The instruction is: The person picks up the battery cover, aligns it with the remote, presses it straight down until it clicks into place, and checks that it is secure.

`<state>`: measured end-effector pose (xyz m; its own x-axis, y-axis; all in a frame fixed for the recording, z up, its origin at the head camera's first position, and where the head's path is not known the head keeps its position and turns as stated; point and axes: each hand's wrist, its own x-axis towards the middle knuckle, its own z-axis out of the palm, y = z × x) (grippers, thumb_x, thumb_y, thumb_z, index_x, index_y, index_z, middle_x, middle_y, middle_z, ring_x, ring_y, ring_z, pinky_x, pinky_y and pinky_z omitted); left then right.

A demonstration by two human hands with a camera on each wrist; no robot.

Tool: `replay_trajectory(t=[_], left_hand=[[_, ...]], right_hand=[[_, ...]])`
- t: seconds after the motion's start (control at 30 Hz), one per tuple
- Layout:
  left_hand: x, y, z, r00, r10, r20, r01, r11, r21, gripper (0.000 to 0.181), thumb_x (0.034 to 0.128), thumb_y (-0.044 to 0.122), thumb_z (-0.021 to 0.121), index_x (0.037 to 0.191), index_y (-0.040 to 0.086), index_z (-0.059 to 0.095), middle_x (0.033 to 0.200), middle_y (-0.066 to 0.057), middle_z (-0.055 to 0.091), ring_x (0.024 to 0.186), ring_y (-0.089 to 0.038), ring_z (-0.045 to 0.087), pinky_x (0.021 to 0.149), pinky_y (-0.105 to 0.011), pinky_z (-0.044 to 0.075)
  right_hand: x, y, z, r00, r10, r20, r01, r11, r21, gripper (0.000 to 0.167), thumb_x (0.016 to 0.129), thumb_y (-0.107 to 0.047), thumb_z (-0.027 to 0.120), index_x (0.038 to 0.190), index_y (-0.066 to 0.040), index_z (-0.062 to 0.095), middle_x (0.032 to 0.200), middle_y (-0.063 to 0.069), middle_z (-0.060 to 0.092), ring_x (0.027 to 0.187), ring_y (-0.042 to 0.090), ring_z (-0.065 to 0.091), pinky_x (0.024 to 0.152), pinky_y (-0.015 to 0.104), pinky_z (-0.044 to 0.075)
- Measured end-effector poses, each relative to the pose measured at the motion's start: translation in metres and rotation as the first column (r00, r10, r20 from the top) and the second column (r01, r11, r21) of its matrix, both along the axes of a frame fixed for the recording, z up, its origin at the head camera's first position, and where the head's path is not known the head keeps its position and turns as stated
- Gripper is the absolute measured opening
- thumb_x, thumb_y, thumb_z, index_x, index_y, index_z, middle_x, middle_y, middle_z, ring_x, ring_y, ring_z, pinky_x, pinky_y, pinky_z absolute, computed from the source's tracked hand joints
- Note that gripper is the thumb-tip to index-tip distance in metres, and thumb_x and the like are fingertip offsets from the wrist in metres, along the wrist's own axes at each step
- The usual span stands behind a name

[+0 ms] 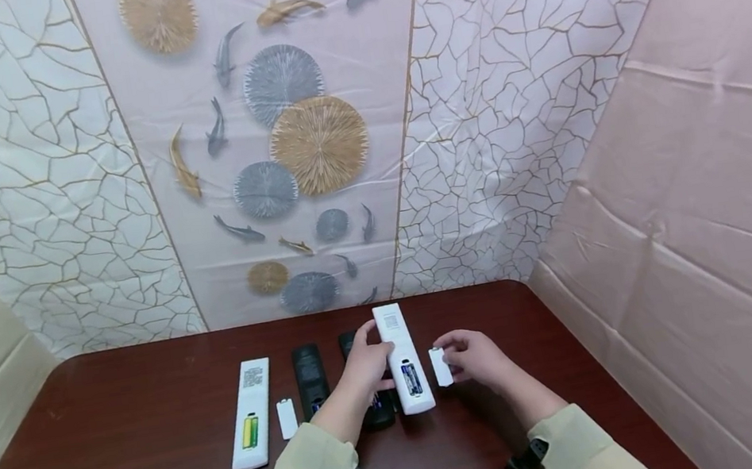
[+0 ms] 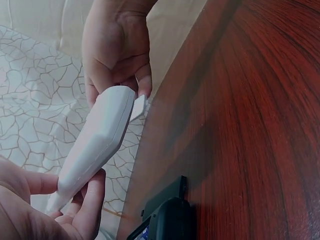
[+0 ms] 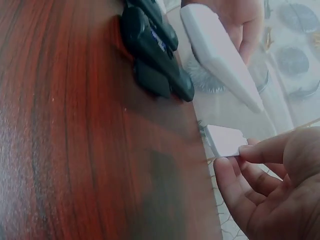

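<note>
My left hand (image 1: 367,365) grips a white remote (image 1: 402,343) by its side, back facing up, with batteries (image 1: 411,378) visible in its uncovered compartment. Just to the right, my right hand (image 1: 478,358) pinches a small white battery cover (image 1: 441,367) between thumb and fingers. Cover and remote are apart in the head view. In the left wrist view the remote (image 2: 95,135) hangs above the table, and the cover (image 2: 138,107) shows behind its end. The right wrist view shows the cover (image 3: 225,140) held at one end by the fingertips.
On the brown table (image 1: 157,425) lie another white remote (image 1: 252,412) with a yellow-green battery, a loose white cover (image 1: 287,418), and two black remotes, one (image 1: 310,376) left of my left hand and one (image 1: 378,414) partly beneath it. Patterned cloth (image 1: 304,236) hangs behind.
</note>
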<state>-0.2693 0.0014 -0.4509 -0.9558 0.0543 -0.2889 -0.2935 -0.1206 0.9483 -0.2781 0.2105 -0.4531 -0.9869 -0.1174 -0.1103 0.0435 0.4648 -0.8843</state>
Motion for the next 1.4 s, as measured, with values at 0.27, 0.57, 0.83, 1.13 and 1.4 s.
replay_trajectory(t=[0.27, 0.57, 0.83, 1.13, 1.4], left_hand=[[0.002, -0.002, -0.003, 1.0, 0.006, 0.006, -0.006, 1.0, -0.026, 0.062, 0.101, 0.018, 0.056, 0.156, 0.022, 0.027, 0.126, -0.02, 0.055, 0.103, -0.032, 0.065, 0.071, -0.049, 0.058], [0.004, -0.003, -0.001, 1.0, 0.015, 0.002, -0.014, 0.999, -0.045, 0.062, 0.1012, 0.02, 0.056, 0.156, 0.023, 0.028, 0.126, -0.02, 0.056, 0.102, -0.031, 0.065, 0.071, -0.048, 0.059], [0.005, -0.004, -0.002, 1.0, 0.003, 0.001, -0.003, 0.999, -0.049, 0.059, 0.1017, 0.021, 0.056, 0.155, 0.025, 0.03, 0.127, -0.019, 0.056, 0.099, -0.029, 0.065, 0.069, -0.046, 0.059], [0.008, -0.005, 0.003, 1.0, -0.006, 0.001, 0.006, 0.999, -0.047, 0.059, 0.102, 0.022, 0.056, 0.155, 0.025, 0.03, 0.128, -0.019, 0.054, 0.099, -0.029, 0.065, 0.07, -0.046, 0.059], [0.009, -0.005, 0.002, 1.0, -0.026, 0.007, 0.026, 0.998, -0.051, 0.06, 0.1016, 0.021, 0.056, 0.156, 0.024, 0.029, 0.13, -0.02, 0.054, 0.1, -0.029, 0.065, 0.07, -0.047, 0.058]], right_hand=[[0.004, -0.003, 0.004, 1.0, 0.009, -0.005, -0.009, 0.996, -0.091, 0.021, 0.094, 0.003, 0.06, 0.114, 0.0, 0.067, 0.091, 0.012, 0.064, 0.073, 0.022, 0.064, 0.065, 0.04, 0.059], [0.014, -0.016, 0.018, 0.998, 0.06, -0.003, -0.059, 0.985, -0.159, 0.023, 0.094, 0.002, 0.061, 0.116, 0.0, 0.065, 0.092, 0.013, 0.063, 0.074, 0.022, 0.064, 0.066, 0.039, 0.059], [0.028, -0.033, 0.022, 0.989, 0.145, -0.019, -0.146, 0.973, -0.178, 0.023, 0.094, 0.004, 0.059, 0.117, 0.002, 0.064, 0.094, 0.014, 0.063, 0.075, 0.022, 0.065, 0.071, 0.048, 0.059], [0.037, -0.041, 0.024, 0.986, 0.158, -0.052, -0.165, 0.967, -0.193, 0.024, 0.096, 0.002, 0.059, 0.12, 0.004, 0.062, 0.095, 0.015, 0.062, 0.075, 0.021, 0.064, 0.069, 0.046, 0.059], [0.044, -0.04, 0.019, 0.984, 0.162, -0.076, -0.171, 0.976, -0.136, 0.022, 0.095, 0.001, 0.06, 0.117, 0.0, 0.064, 0.091, 0.012, 0.061, 0.074, 0.027, 0.063, 0.072, 0.049, 0.058]])
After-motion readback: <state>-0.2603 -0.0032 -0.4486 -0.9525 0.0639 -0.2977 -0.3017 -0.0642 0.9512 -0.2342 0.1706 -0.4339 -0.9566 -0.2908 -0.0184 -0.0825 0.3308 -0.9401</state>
